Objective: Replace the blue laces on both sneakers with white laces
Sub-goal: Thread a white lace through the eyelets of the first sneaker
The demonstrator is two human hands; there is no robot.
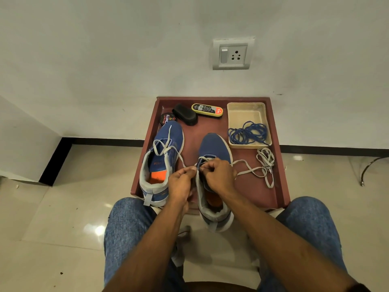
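Both hands work at the throat of the right sneaker point(212, 150): the left hand point(181, 182) pinches one end of the white lace point(248, 170), and the right hand point(219, 175), fingers curled, pinches the lace at the eyelets. From the right hand the lace trails off to its right into a loose heap on the maroon tray point(275, 186). Just left of the left hand stands the left sneaker point(164, 150), loosely laced in white. Beyond the right hand, the blue laces point(248, 133) lie coiled in a beige basket point(246, 111).
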